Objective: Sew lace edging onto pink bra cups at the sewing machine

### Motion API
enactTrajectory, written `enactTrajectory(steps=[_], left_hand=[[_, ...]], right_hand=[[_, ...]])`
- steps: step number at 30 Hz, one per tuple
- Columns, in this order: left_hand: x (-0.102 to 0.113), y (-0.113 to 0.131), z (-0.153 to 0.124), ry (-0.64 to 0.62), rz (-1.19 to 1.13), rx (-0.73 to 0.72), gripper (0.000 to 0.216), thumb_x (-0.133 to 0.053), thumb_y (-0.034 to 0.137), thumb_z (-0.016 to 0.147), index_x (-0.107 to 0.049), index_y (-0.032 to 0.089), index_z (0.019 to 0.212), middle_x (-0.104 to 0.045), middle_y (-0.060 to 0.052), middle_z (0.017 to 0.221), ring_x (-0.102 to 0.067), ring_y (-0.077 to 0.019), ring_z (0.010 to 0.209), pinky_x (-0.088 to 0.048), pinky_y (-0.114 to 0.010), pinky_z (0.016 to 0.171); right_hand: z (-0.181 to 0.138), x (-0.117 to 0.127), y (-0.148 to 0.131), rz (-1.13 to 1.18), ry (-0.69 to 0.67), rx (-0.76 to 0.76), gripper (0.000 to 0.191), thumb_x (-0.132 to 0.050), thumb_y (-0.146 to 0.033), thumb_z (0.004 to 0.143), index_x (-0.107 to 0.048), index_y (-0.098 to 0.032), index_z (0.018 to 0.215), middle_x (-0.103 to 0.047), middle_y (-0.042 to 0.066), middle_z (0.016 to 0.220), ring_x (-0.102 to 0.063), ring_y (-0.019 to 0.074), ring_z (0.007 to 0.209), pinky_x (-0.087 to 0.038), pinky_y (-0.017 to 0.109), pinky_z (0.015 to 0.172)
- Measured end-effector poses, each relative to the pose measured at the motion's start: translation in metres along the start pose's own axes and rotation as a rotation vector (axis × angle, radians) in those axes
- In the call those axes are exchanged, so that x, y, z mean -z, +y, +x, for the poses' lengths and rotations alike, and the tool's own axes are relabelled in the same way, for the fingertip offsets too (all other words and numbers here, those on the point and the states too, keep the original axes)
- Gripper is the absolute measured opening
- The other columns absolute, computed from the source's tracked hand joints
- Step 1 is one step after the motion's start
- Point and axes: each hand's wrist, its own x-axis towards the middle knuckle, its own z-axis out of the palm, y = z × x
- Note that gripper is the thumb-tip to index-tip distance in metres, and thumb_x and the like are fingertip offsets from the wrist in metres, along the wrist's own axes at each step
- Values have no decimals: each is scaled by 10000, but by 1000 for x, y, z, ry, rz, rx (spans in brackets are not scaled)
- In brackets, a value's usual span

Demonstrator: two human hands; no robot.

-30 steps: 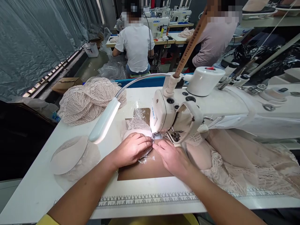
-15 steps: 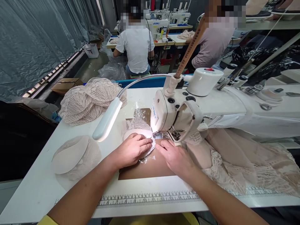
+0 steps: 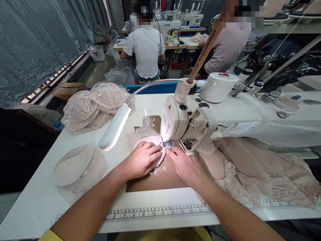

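Observation:
Under the presser foot of a white sewing machine (image 3: 172,120) lies a pale, rounded cup piece (image 3: 145,139) with a lace edge. My left hand (image 3: 144,159) is on top of it, fingers together and bent over its right side, holding it against the bed. Close to the needle, my right hand (image 3: 184,164) has its index finger stretched to the lace edge and the other fingers partly curled. The right hand's thumb is hard to make out. Beneath both hands is a brown plate (image 3: 157,182). White lace fabric (image 3: 147,132) shows behind the cup.
A lamp (image 3: 115,127) on a bendable neck hangs left of the needle. Stacked lace pieces (image 3: 92,107) and pale oval pieces (image 3: 75,165) lie left. Beige lace fabric (image 3: 250,170) drapes right. A ruler strip (image 3: 155,214) runs along the front. Two people sit beyond the table.
The cup's edge has shifted slightly up toward the needle under my left hand. My right fingertips have moved a little up and left. The view has shifted slightly.

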Motion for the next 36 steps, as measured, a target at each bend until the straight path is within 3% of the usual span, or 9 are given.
enactTrajectory(steps=[5,14,20,28,36], left_hand=[[1,-1,-2,17,-49,-18,278,-451,256,948,-620,179,1155,-632,-118,1173,-538,-240,1047,-429,-405,916],[3,0,-4,13,-102,-47,245,-445,241,949,-655,181,1061,-620,-97,920,-536,-205,895,-431,-355,841],[1,1,-4,-7,-96,-60,238,-458,237,946,-652,182,1072,-617,-95,910,-539,-204,878,-425,-354,846],[-3,-2,4,2,-47,-26,287,-412,222,965,-613,147,1155,-630,-108,1206,-541,-232,1031,-438,-377,885],[-3,-2,7,-6,61,-8,309,-424,233,960,-615,134,1181,-620,-120,1251,-548,-254,1010,-440,-406,851]], right_hand=[[-3,0,2,50,35,8,435,-453,-47,814,-638,-250,1151,-650,55,866,-511,171,684,-275,289,556],[-11,-2,8,266,80,226,368,-428,-26,840,-673,-185,1064,-602,52,799,-498,169,776,-307,260,587],[-10,-5,7,299,76,103,363,-408,-69,877,-656,-189,1113,-617,52,818,-526,163,744,-349,258,636],[-6,-6,1,220,87,150,354,-460,-72,864,-639,-170,1153,-647,70,919,-535,179,851,-350,267,647],[-5,-3,0,188,54,124,362,-464,-55,845,-652,-179,1129,-653,66,889,-542,181,844,-345,268,629]])
